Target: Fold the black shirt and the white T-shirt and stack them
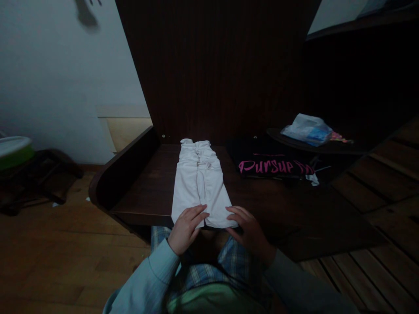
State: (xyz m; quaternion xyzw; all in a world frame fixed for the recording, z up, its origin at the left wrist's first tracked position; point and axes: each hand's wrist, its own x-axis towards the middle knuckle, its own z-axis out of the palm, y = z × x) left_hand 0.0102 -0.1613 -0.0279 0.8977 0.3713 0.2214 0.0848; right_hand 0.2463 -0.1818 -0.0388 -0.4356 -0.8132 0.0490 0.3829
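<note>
Dim room with a pale wall and a plank floor (65, 244). At nine o'clock we list a green-rimmed basin (13, 150). At centre stands a dark wooden platform (144, 192) bearing a white garment (199, 183). It is folded long and narrow, waistband toward twelve o'clock, hem at six by the platform's near edge. Our left hand (186, 229) lies flat on the hem's left corner, fingers loose and unclenched. Our right hand (249, 231) rests likewise on the right corner, pinching nothing. We judge the cloth light, soft and limp, apt to sag and unfold, and best taken at both hem corners. At two o'clock of the garment, apart from it, lies a black shirt with pink lettering (271, 165). Beyond that sits a plastic bag (307, 129).
</note>
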